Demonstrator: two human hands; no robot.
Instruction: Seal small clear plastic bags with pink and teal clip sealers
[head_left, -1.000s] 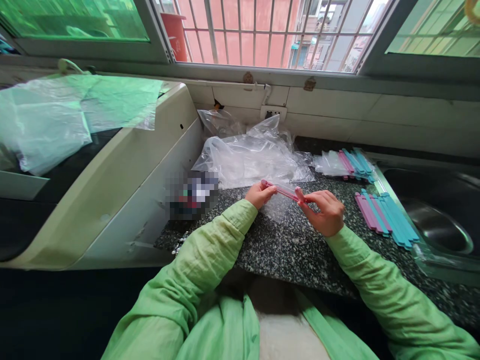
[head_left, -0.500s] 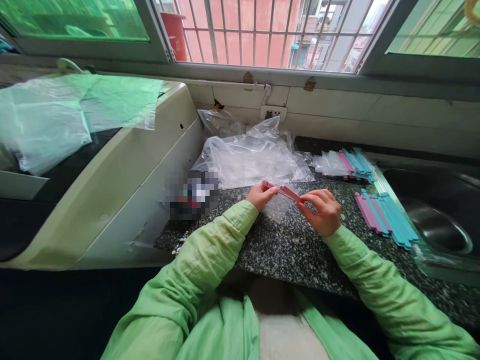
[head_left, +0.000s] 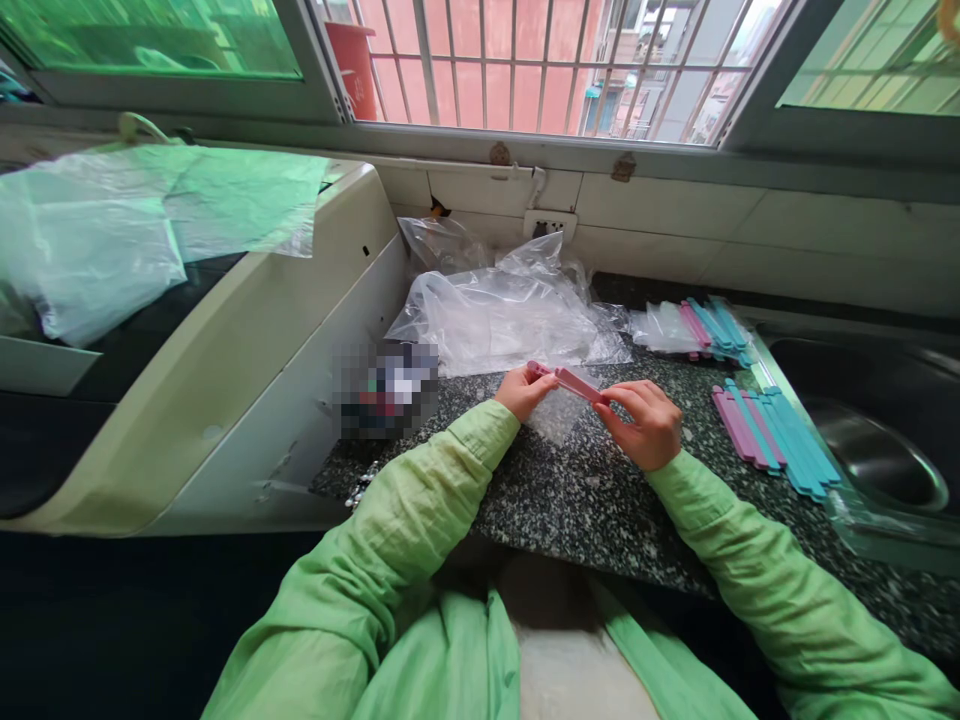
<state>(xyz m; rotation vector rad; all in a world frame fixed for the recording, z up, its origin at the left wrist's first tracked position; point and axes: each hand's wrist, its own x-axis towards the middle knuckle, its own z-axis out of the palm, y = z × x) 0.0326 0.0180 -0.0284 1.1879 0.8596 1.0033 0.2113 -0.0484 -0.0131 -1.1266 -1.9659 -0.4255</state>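
A pink plastic clip stick [head_left: 571, 382] is held level above the speckled counter [head_left: 570, 500]. My left hand [head_left: 519, 393] pinches its left end and my right hand [head_left: 646, 423] pinches its right end. A small clear bag [head_left: 556, 415] hangs from the stick between my hands. Both of my sleeves are light green.
A row of pink and blue sticks [head_left: 776, 430] lies to the right, with a bagged bundle of them [head_left: 701, 328] behind. Crumpled clear plastic bags [head_left: 502, 315] lie at the back. A steel sink [head_left: 877, 450] is at far right, a cream appliance [head_left: 225, 340] at left.
The stick and both hands have hardly moved; the right hand has crept slightly left along the stick.
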